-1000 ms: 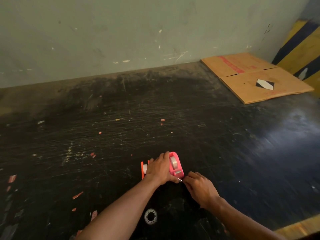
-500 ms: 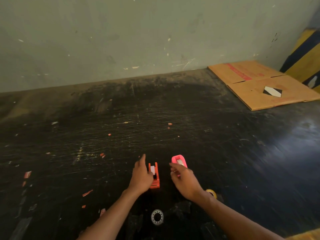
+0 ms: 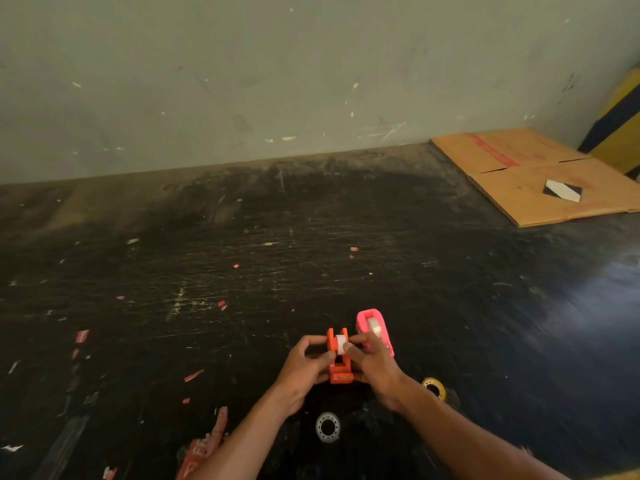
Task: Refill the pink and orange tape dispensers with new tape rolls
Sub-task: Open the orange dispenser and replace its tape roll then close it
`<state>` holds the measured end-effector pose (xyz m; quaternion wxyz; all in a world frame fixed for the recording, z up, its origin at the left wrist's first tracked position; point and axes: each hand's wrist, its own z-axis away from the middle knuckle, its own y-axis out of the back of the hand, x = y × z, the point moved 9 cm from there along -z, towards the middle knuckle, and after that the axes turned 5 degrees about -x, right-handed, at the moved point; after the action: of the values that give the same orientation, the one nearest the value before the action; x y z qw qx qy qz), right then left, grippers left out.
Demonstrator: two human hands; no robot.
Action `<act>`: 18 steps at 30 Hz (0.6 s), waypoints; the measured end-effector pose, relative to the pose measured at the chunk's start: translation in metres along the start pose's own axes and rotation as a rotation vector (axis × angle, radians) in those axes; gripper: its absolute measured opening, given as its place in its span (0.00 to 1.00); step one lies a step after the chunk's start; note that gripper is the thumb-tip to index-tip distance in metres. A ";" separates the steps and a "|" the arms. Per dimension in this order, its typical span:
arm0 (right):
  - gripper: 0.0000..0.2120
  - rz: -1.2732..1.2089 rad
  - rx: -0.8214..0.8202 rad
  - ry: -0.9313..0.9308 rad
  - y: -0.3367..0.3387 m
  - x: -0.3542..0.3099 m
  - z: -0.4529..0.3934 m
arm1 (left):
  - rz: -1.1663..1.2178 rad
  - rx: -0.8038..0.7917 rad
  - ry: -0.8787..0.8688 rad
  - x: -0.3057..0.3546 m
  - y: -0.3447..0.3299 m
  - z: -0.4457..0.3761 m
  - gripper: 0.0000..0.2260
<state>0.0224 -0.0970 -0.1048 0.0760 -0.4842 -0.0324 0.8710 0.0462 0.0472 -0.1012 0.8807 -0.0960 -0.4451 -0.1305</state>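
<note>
From the head view, my one look at the scene, I take the orange dispenser (image 3: pixel 338 358) as my landmark. It sits on the dark, scuffed floor (image 3: pixel 346 220) with its long axis running away from me, cutter end toward me, and a white roll (image 3: pixel 340 342) seated between its two side walls.

My left hand (image 3: pixel 304 367) is curled against the dispenser's left flank, fingers pinched onto the body. My right hand (image 3: pixel 372 363) closes in from the right flank, thumb and forefinger pressed on the edge of the white roll. Both hands are equally close; the dispenser lies directly between them, so any next pull would run along that long axis toward me.

The pink dispenser (image 3: pixel 375 330) stands just right of and a little beyond the orange one, partly behind my right hand, with a roll already in it, and neither hand grips it.

Nearer me than the orange dispenser lie a pale empty core (image 3: pixel 327 427) and, to its right, a yellowish ring (image 3: pixel 433 388).

I judge the orange refill to be at the seating or threading step.
</note>
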 end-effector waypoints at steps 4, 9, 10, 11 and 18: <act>0.13 -0.161 -0.096 -0.034 0.006 -0.004 0.017 | 0.027 -0.026 0.046 0.002 -0.008 0.006 0.14; 0.21 -0.168 -0.217 -0.040 0.007 -0.004 0.027 | 0.069 -0.076 0.125 0.002 -0.014 0.018 0.16; 0.22 -0.154 -0.216 -0.038 0.007 -0.004 0.028 | 0.069 -0.082 0.137 0.001 -0.015 0.020 0.16; 0.22 -0.145 -0.211 -0.036 0.008 -0.003 0.029 | 0.074 -0.086 0.147 0.000 -0.015 0.022 0.17; 0.20 -0.196 -0.242 -0.038 -0.004 -0.001 0.045 | 0.081 -0.074 0.216 -0.004 -0.011 0.035 0.19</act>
<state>-0.0143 -0.0923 -0.0796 0.1012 -0.4677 -0.1859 0.8582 0.0141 0.0469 -0.0836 0.9239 -0.1318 -0.3383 -0.1206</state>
